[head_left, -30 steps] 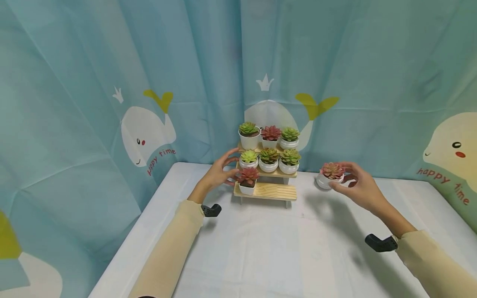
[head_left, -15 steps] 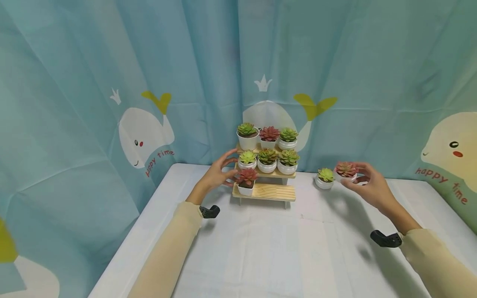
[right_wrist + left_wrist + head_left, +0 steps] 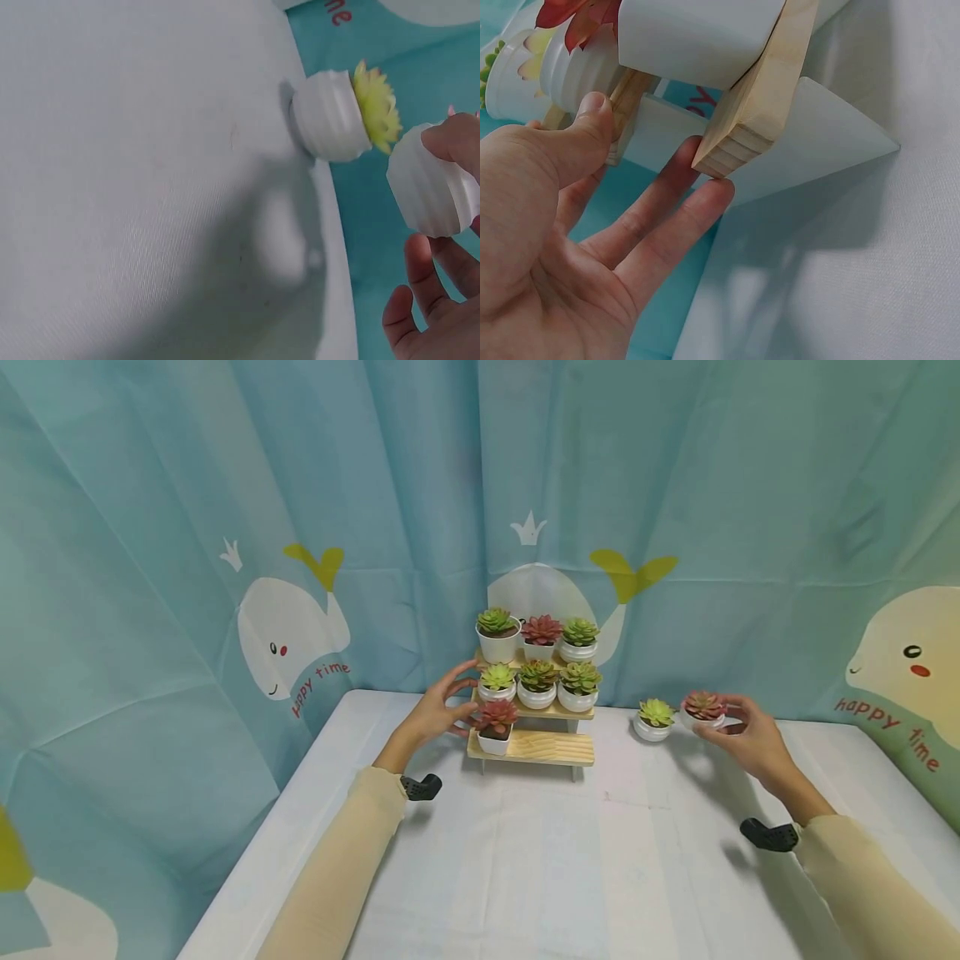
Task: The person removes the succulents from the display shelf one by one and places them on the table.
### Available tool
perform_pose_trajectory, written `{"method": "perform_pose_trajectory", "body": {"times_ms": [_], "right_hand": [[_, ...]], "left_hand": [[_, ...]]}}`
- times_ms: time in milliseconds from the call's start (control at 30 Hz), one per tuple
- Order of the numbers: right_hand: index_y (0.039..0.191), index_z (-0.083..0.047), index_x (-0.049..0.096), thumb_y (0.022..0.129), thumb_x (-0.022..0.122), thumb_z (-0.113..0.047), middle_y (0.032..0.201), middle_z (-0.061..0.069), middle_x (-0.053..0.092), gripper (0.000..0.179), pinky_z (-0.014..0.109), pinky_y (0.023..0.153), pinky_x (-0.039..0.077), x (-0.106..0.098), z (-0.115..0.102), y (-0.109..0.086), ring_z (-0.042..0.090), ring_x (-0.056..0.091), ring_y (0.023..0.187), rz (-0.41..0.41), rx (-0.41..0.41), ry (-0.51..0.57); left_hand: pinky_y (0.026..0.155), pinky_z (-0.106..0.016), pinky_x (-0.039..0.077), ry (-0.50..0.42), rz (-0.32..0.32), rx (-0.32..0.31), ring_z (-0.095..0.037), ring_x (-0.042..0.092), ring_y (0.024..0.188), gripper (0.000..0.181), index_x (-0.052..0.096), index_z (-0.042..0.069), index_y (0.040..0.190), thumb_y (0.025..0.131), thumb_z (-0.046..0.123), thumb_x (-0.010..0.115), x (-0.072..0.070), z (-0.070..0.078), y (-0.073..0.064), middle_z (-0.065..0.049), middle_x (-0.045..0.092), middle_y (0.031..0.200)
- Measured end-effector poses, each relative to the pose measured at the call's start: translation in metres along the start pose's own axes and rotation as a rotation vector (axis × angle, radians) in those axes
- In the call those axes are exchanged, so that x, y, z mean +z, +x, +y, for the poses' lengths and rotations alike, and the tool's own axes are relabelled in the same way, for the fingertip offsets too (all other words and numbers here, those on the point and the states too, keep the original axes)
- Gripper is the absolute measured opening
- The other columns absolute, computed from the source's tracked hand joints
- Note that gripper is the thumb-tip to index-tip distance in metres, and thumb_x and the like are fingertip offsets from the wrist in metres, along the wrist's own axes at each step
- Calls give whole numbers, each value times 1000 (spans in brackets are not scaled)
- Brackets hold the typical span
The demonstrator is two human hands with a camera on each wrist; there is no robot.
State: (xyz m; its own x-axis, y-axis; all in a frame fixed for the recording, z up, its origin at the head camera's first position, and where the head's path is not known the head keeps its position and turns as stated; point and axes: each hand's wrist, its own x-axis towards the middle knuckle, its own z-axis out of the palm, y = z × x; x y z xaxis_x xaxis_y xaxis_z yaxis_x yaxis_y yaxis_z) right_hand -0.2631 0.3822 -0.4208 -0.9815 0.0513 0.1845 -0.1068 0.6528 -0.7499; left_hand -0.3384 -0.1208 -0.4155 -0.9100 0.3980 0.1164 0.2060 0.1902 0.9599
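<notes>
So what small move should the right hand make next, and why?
Probably lower the pink succulent onto the table: the right hand appears to hold it above the surface, beside the yellow-green succulent, which already stands there.

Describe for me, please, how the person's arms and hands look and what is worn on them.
The left sleeve and right sleeve are long, plain and beige. A black, angled device shows at each wrist, left device and right device alike. The left hand and right hand are bare.
</notes>
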Motion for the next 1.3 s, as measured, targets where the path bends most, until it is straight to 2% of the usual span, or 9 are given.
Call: {"method": "perform_pose_trajectory", "body": {"times_ms": [67, 167, 267, 333, 500, 600, 667, 967, 1300], "right_hand": [[150, 6, 37, 96, 75, -36, 141, 37, 50, 78, 16, 64, 51, 1, 4, 3, 0, 55, 88, 3, 7, -22], [150, 7, 37, 96, 75, -36, 140, 39, 49, 79, 16, 64, 50, 1, 10, 6, 21, 63, 97, 6, 20, -48], [150, 8, 36, 96, 74, -36, 141, 40, 48, 79, 15, 64, 47, 2, 16, 8, 43, 60, 108, 2, 40, -63], [150, 9, 35, 97, 73, -36, 142, 41, 46, 80, 17, 66, 47, 2, 19, 9, 50, 58, 112, -3, 57, -69], [151, 11, 31, 97, 73, -37, 143, 42, 44, 84, 38, 81, 51, 4, 24, 11, 52, 55, 116, -14, 89, -71], [152, 12, 29, 98, 72, -38, 144, 42, 42, 85, 54, 89, 49, 4, 25, 11, 54, 53, 118, -19, 110, -69], [152, 13, 29, 98, 72, -39, 144, 43, 41, 87, 59, 92, 47, 5, 26, 10, 54, 52, 119, -21, 124, -76], [153, 12, 26, 97, 72, -42, 148, 42, 38, 90, 62, 96, 46, 9, 34, 12, 56, 49, 124, -46, 166, -65], [152, 12, 27, 97, 72, -42, 147, 43, 38, 89, 64, 99, 46, 13, 38, 14, 57, 48, 127, -64, 163, -76]], "left_hand": [[71, -61, 60, 1, -1, 0, -29, 73, 83, 74, 33, 33, 162, 102, 1, 63, 0, 0, 0, -14, 44, 157], [71, -60, 61, -2, -2, 0, -29, 73, 86, 74, 32, 32, 162, 102, 1, 63, 0, 0, 0, -15, 43, 158], [72, -61, 60, -5, -3, -1, -29, 73, 87, 74, 32, 33, 162, 102, 1, 63, 0, 0, 0, -14, 43, 158], [73, -62, 60, -9, -5, -1, -29, 73, 85, 74, 32, 33, 162, 102, 1, 63, 0, 0, 0, -14, 43, 158], [74, -64, 59, -18, -8, -1, -27, 73, 80, 75, 32, 32, 162, 101, 1, 63, -1, 0, 0, -14, 43, 158], [74, -65, 59, -23, -16, 4, -27, 73, 79, 75, 32, 31, 162, 102, 1, 63, -1, 0, 0, -15, 43, 157], [73, -65, 59, -28, -19, 7, -27, 73, 79, 75, 31, 31, 162, 101, 1, 63, -1, 0, 0, -15, 43, 157], [72, -65, 59, -17, -14, 9, -27, 73, 79, 75, 33, 32, 162, 101, -1, 63, -1, -2, 1, -16, 44, 156], [72, -64, 59, -25, -13, 12, -27, 73, 79, 75, 32, 31, 162, 101, -1, 63, -1, -3, 1, -16, 44, 156]]}}
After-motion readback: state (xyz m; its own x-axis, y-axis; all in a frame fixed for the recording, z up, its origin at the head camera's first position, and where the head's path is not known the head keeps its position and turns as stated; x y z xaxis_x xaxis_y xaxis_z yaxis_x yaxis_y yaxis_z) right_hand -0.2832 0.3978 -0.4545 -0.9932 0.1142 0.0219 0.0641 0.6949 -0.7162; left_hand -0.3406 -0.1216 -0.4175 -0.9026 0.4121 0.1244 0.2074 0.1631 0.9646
